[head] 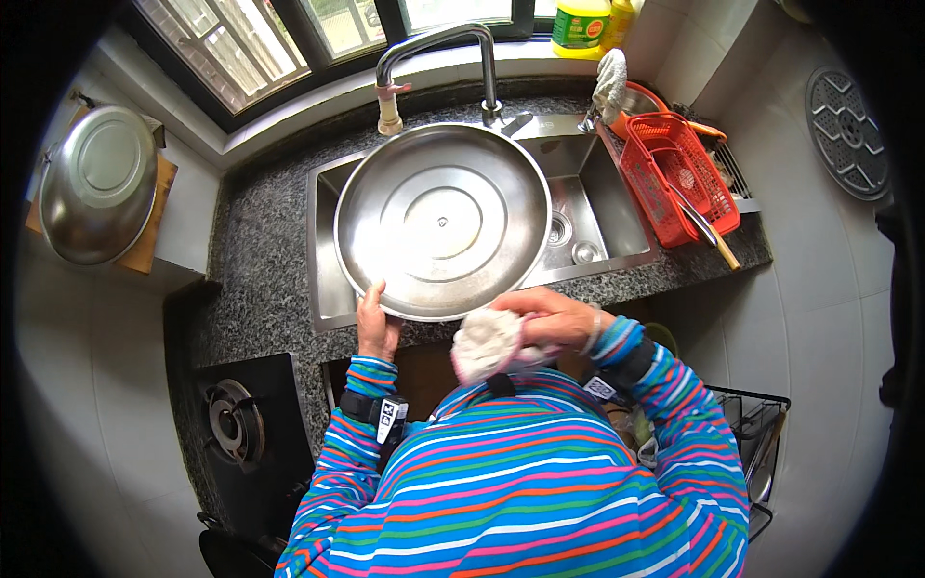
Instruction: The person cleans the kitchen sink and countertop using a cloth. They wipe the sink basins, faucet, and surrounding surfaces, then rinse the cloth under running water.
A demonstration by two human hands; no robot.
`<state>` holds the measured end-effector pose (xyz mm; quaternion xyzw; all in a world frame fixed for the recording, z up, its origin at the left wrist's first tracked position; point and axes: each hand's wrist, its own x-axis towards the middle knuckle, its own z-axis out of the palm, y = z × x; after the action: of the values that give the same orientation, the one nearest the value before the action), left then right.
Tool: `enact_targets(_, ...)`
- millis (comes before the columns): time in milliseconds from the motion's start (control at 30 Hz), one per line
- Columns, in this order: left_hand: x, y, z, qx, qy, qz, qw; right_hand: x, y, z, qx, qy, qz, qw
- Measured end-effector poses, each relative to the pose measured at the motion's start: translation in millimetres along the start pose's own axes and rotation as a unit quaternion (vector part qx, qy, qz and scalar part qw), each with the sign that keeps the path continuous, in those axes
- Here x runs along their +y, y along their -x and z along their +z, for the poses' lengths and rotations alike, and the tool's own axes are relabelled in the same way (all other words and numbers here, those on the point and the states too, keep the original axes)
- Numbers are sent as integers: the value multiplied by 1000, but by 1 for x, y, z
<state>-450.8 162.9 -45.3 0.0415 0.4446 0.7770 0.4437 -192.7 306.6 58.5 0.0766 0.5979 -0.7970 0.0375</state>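
Note:
A large round metal lid or pan (473, 271) tilts over the stainless steel sink (611, 209) in front of me. My left hand (377, 325) grips its lower left rim, thumb on the upper face. In my right hand (556, 318) is a bunched whitish cloth with a pink edge (488, 347), held at the rim's lower right; the cloth is slightly blurred. Whether the cloth presses on the rim or hangs just off it, I cannot tell. The sink's left part is mostly hidden beneath the metal disc.
A chrome faucet (437, 40) arches behind the sink. Red plastic baskets (657, 209) and a knife or tool with a light handle (712, 235) stand on the right. A gas burner (235, 423) lies at lower left. Another metal pan or lid (101, 184) hangs on the left wall.

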Motion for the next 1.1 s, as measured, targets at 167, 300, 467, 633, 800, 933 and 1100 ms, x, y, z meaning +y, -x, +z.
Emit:
enact_targets(167, 8, 13, -34, 34, 87, -79, 992, -13, 46, -22, 228, -191, -136, 945)
enact_targets(300, 18, 28, -35, 23, -45, 10, 999, -44, 51, -54, 247, -134, -240, 929)
enact_targets(467, 26, 44, -12, 80, -126, 51, 988, -72, 12, -76, 400, 182, -192, 877)
enact_targets(633, 27, 59, 9, 94, -160, 61, 981, -73, -53, -95, 410, 618, -272, 614)
enact_targets(800, 24, 63, 10, 102, -125, 114, 980, -55, -89, -112, 332, 776, -243, 478)
enact_targets(933, 20, 60, -1, 151, -126, 162, 967, -11, -86, -80, 319, 758, -167, 544)
enact_targets(1100, 4, 49, -13, 134, -68, 195, 969, 26, -78, 7, 220, 623, -107, 743)
